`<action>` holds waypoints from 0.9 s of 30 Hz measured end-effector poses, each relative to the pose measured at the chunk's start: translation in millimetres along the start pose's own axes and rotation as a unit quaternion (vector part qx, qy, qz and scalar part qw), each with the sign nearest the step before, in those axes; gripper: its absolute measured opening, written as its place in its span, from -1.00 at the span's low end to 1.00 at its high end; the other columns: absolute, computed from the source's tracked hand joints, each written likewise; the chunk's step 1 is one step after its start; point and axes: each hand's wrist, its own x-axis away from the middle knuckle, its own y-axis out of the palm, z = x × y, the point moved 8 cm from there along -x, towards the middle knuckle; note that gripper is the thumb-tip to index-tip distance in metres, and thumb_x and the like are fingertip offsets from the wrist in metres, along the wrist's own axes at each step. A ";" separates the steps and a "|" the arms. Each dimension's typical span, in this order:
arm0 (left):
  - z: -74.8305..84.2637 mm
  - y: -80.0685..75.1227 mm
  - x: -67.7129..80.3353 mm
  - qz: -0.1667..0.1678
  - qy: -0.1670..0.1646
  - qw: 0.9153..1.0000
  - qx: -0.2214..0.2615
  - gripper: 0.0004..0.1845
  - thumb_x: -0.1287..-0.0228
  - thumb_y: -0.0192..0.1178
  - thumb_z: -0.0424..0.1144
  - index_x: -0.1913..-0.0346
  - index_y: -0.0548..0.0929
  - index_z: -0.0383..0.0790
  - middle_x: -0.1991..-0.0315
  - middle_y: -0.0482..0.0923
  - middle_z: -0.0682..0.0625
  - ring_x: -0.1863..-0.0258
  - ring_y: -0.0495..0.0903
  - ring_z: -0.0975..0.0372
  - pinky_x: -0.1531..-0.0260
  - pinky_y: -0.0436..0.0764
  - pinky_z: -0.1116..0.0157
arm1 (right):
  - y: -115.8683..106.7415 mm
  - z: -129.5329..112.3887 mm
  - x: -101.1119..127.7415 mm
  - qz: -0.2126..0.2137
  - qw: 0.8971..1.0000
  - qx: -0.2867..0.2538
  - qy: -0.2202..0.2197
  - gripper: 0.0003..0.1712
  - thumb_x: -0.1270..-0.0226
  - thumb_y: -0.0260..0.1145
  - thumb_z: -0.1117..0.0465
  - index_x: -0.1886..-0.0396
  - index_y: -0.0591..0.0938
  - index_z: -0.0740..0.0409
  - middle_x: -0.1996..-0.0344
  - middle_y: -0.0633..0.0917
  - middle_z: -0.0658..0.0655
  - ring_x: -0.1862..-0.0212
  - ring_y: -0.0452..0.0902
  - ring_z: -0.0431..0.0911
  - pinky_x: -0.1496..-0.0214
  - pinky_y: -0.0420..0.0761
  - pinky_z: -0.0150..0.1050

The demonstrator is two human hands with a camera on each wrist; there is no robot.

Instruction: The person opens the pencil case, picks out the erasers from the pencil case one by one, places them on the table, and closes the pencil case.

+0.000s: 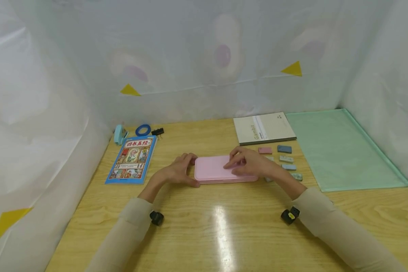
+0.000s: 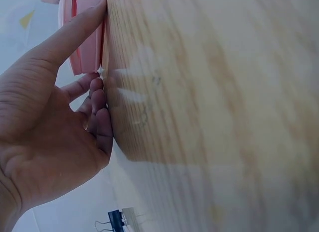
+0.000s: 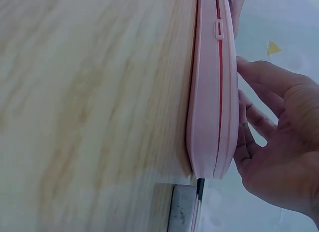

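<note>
A shut pink pencil case [image 1: 217,170] lies flat in the middle of the wooden table [image 1: 224,226]. My left hand [image 1: 183,170] is at its left end, thumb against the near corner and fingers by the far corner. In the left wrist view the thumb of the left hand [image 2: 55,122] touches the case [image 2: 82,33] and the fingers lie relaxed on the wood. My right hand [image 1: 243,163] rests on the right part of the lid with fingers laid nearly flat. The right wrist view shows the case [image 3: 212,102] edge-on, with the right hand [image 3: 279,142] on its top.
Several small erasers [image 1: 284,149] lie just right of the case, one seen close by [image 3: 182,209]. Behind them are a grey notebook [image 1: 263,128] and a green sheet [image 1: 343,149]. At the left are a blue book [image 1: 130,159], tape roll [image 1: 143,130], binder clip [image 1: 157,132] and a light blue tool [image 1: 119,134]. White sheeting walls surround the table.
</note>
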 end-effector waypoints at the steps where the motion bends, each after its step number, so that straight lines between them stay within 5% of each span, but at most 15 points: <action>1: -0.3 0.1 0.1 0.001 0.001 1.000 0.000 0.00 -0.05 0.60 0.07 -0.45 0.27 -0.20 -0.30 0.33 -0.15 -0.29 0.29 -0.01 -0.36 0.32 -0.05 | 0.2 -1.2 -0.2 0.000 1.000 -0.001 -0.001 -0.74 -0.31 0.49 0.34 0.03 0.85 0.06 -0.09 0.58 0.13 0.10 0.43 -0.04 0.07 0.46 -0.19; 14: -1.5 4.4 3.3 0.011 0.010 1.000 0.000 0.01 -0.05 0.60 0.06 -0.46 0.27 -0.22 -0.28 0.34 -0.15 -0.28 0.29 -0.01 -0.35 0.33 -0.07 | 8.5 -8.3 0.9 -0.005 0.999 0.026 -0.027 -0.69 -0.28 0.50 0.42 -0.01 0.81 0.19 -0.06 0.57 0.21 0.02 0.44 -0.03 0.07 0.52 -0.29; 21: -1.8 6.4 -3.2 0.015 0.015 1.000 -0.006 0.01 -0.07 0.58 0.08 -0.47 0.25 -0.22 -0.29 0.33 -0.16 -0.28 0.28 -0.02 -0.35 0.32 -0.06 | 3.9 -8.3 20.2 0.007 0.991 0.111 -0.072 -0.60 -0.37 0.45 0.31 -0.19 0.76 0.07 -0.21 0.54 0.23 -0.20 0.41 0.15 -0.19 0.43 0.06; 27: 2.9 5.4 0.2 0.025 0.018 0.999 -0.012 -0.01 -0.12 0.58 0.03 -0.49 0.27 -0.26 -0.28 0.37 -0.18 -0.30 0.31 -0.04 -0.38 0.30 -0.07 | -5.9 1.7 40.5 0.005 0.996 0.062 -0.058 -0.60 -0.50 0.36 0.20 -0.29 0.69 0.06 -0.32 0.58 0.11 -0.37 0.42 0.12 -0.33 0.45 0.12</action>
